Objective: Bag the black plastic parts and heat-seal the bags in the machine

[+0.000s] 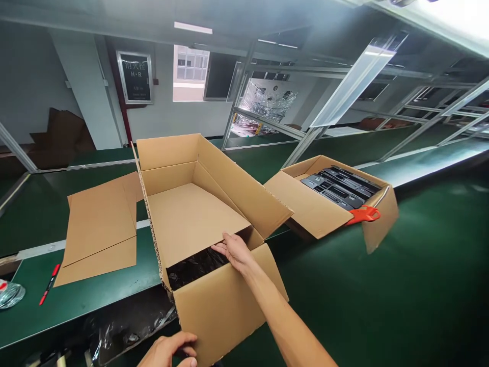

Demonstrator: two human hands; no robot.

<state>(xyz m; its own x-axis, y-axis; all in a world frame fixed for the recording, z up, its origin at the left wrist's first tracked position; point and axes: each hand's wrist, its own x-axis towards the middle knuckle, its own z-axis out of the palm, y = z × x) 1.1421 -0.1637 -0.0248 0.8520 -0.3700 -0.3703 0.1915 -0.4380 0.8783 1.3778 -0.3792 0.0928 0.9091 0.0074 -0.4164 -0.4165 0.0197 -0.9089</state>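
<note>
The large tan corrugated cardboard carton stands open at the center of the green-topped bench, its flaps folded outward. Its floor is bare at the far end. A sheet of glossy black plastic film lies across the near end, partly below the near flap. No panels are visible inside this carton.

At 2 o'clock from it sits a smaller tan cardboard carton, also open, holding a stack of flat black rectangular panels. An orange-red plastic handle lies at its near rim.

The right hand reaches in from 5 o'clock, arm extended and palm down, on the near inner edge of the large carton. Its fingers are spread apart and rest on the cardboard, not clamped.

The left hand is low at 6 o'clock, by the near corner of the carton. Its fingers are curled together; whether they clamp the cardboard cannot be determined.

A flat tan cardboard sheet lies at 9 o'clock, and a red marker pen lies at 8 o'clock.
</note>
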